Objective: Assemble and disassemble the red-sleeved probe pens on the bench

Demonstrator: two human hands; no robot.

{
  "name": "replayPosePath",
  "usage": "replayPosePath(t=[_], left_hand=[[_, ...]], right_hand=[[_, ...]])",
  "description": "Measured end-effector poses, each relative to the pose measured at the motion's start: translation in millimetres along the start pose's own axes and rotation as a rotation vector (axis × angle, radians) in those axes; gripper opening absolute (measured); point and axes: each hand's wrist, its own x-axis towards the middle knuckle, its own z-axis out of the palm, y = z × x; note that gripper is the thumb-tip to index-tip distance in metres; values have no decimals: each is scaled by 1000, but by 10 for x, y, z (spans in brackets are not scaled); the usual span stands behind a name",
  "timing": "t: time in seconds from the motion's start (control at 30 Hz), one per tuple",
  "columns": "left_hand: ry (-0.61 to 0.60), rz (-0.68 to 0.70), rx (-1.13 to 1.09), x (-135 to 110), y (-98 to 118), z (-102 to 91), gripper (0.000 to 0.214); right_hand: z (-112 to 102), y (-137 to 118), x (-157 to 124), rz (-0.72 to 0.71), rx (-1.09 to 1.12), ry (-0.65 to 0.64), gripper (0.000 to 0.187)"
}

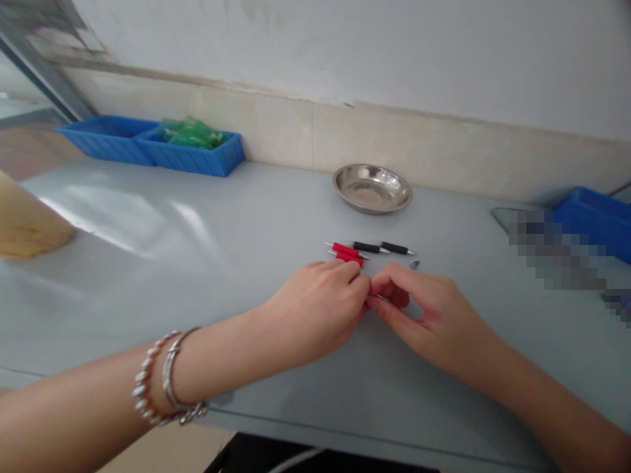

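Note:
My left hand [323, 305] and my right hand [436, 315] meet fingertip to fingertip above the table. Both are closed in a pinch. A sliver of something thin and shiny shows between them, but my fingers hide the rest. Just beyond my left knuckles lie two short red pen parts [345, 249] with thin metal ends. Beside them are two black pen parts [367, 247] with silvery tips, lying in a rough row. A small metallic tip [415, 265] pokes out behind my right hand; what it belongs to is hidden.
A round steel dish [372, 209] stands near the wall. Back left, two blue trays [192, 157] sit side by side, one with green plastic pieces [192, 133]. A yellowish roll [32, 223] stands at far left, and a blue bin [596, 220] at right beside a blurred-out patch.

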Motion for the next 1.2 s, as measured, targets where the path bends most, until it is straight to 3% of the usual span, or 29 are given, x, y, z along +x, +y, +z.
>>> replayPosePath(t=[0.47, 1.2], left_hand=[[8, 105, 57, -14, -35, 39, 11], [-1, 94, 65, -14, -23, 8, 11]], right_hand=[[1, -14, 2, 24, -50, -44, 10], [-19, -40, -7, 28, -79, -52, 11]])
